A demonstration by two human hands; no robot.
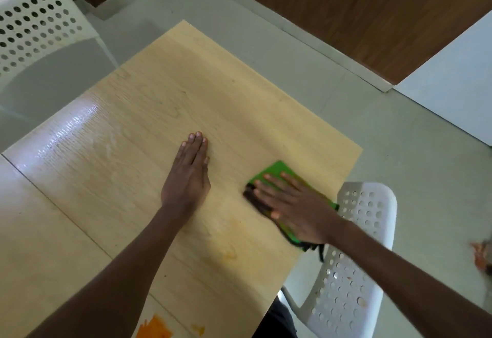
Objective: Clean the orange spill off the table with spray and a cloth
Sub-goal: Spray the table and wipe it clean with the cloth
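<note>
Table of pale wood filled most of the view, with a white perforated chair at its far left corner and a second white chair beside its right edge. The left hand lay flat on the bare wood, fingers straight and together. The right hand pressed a green cloth near the right edge, fingers straight and slightly spread. Orange spill remained at the near edge, with a faint orange smear further in.
</note>
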